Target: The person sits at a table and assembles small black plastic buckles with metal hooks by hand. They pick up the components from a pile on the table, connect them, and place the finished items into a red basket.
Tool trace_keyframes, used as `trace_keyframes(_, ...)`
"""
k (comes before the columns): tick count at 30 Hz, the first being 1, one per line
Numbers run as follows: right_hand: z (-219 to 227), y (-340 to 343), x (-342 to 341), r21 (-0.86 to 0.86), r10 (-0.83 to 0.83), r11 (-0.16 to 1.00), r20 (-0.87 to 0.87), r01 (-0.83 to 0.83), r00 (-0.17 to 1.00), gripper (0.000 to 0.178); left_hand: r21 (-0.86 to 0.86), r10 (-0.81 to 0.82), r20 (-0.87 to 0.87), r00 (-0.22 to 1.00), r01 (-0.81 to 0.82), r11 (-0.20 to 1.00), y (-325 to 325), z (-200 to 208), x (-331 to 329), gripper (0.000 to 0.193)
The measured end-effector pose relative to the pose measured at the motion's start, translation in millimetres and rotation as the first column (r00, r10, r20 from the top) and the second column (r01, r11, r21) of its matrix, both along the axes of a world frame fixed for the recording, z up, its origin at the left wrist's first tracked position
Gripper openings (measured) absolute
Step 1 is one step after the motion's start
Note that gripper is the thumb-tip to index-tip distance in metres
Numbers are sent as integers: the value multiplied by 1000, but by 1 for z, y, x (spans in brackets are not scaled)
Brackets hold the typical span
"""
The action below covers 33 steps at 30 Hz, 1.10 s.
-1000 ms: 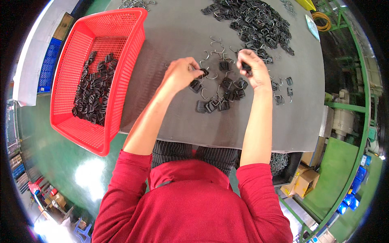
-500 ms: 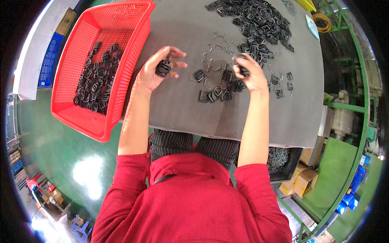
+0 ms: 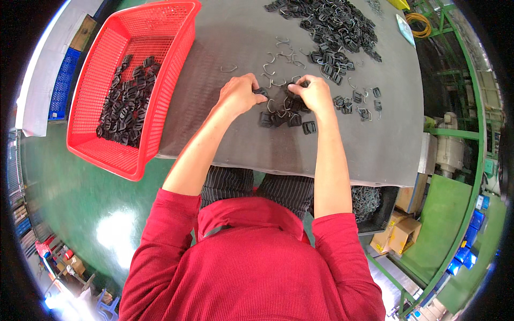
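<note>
On the grey tabletop my left hand (image 3: 238, 96) is closed, its thumb and fingers pinching a black plastic buckle (image 3: 261, 92). Just right of it, my right hand (image 3: 313, 92) is also closed, with a dark buckle (image 3: 304, 83) at its fingertips, partly hidden by the fingers. Below and between the hands lies a small cluster of black buckles (image 3: 279, 119), some with bent wire hooks in them. One buckle (image 3: 309, 127) rests apart at the cluster's near right side. Loose silver wire hooks (image 3: 269, 69) are scattered just beyond my hands, and a single hook (image 3: 228, 69) lies farther left.
A red plastic basket (image 3: 152, 128) part-filled with black buckles (image 3: 128, 101) stands at the left. A big pile of hooked buckles (image 3: 342, 32) covers the far right of the table, with several strays (image 3: 357, 97) nearer. A black bin of metal hooks (image 3: 367, 206) sits below the right edge.
My left hand has moved right, away from the basket, to the buckle cluster. My right hand has moved slightly left. A hook now lies on the table at left, and a buckle at the cluster's near right.
</note>
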State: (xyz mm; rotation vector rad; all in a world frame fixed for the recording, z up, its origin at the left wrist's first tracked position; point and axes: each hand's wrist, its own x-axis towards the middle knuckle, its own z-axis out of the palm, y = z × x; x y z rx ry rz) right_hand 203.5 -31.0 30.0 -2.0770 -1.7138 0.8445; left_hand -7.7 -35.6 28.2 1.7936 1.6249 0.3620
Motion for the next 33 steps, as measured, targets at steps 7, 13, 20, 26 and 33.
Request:
trace_keyframes(7, 7, -17, 39, -74, -198, 980, -472, 185, 859, 17, 12, -20, 398, 917, 17, 1000, 10, 7, -23, 29)
trace_keyframes(13, 20, -36, 73, -250, -366, 919, -831, 306, 419, 18, -285, 209, 708, 675, 2, 958, 7, 7, -36, 20)
trace_keyframes(20, -10, -20, 79, -191, -337, 938, -690, 289, 640, 28, 37, -12, 375, 927, -2, 999, 15, 0, -32, 18)
trace_keyframes(26, -18, 5, 69, -117, -102, 986, 114, 116, 988, 39, -564, 459, 784, 417, 173, 807, 14, 2, -37, 19)
trace_keyframes(33, 42, 2, 54, -98, -201, 973, 67, 207, 977, 24, -531, 462, 788, 408, 69, 845, -7, 13, -52, 19)
